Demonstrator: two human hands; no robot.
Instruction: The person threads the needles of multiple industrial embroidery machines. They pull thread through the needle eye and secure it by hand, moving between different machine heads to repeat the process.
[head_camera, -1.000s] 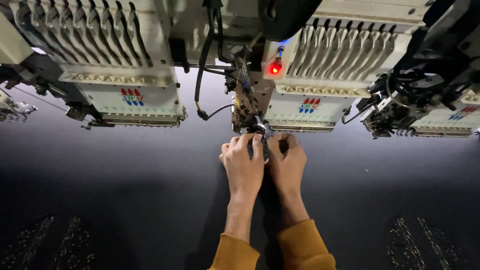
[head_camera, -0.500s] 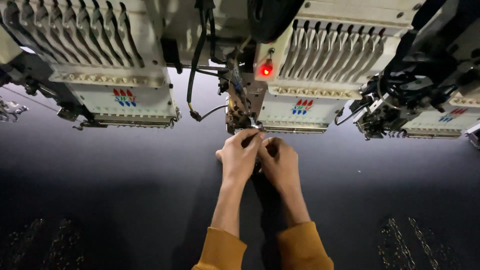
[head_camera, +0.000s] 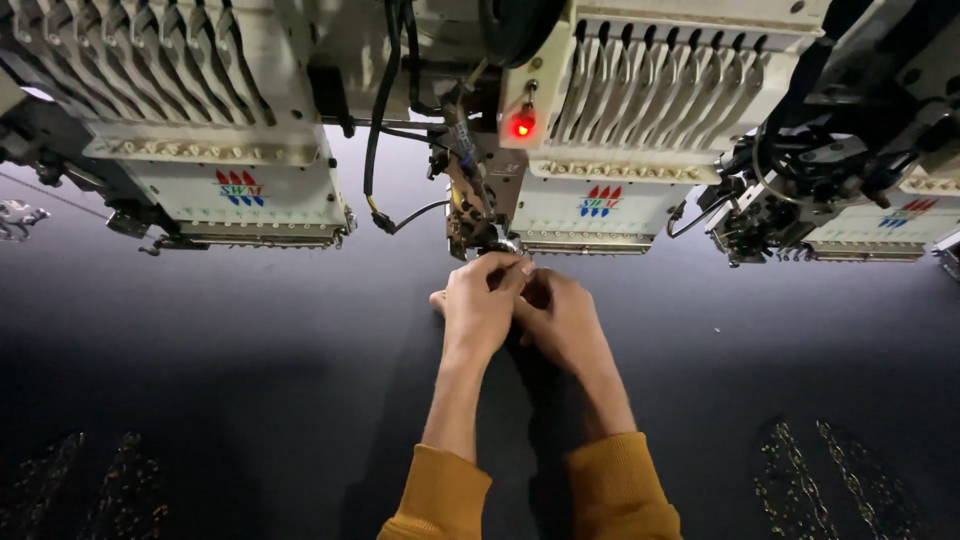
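We looked down on a wide sheet of black fabric (head_camera: 250, 380) stretched flat across the worktop, with patches of pale sparkling stitching (head_camera: 850, 480) showing at its near right and, more faintly, near left. Over its far edge hung a row of cream embroidery machine heads: one at the left (head_camera: 215, 150), one in the middle (head_camera: 640, 140) and part of a third at the right (head_camera: 880, 210), each with a bank of ribbed thread levers on top. Black cables (head_camera: 385, 120) dropped between the left and middle heads, and a small red lamp (head_camera: 521, 127) glowed on the middle head's left side. Our forearms, in mustard-yellow sleeves (head_camera: 440, 495), reached forward to the needle area (head_camera: 480, 235) at the lower left corner of the middle head. Our left hand (head_camera: 480, 305) and our right hand (head_camera: 560, 320) were pressed together just below it, fingers curled and pinched at their tips right at the needles; we could not tell whether a thread lay between them, as it was too fine to see.
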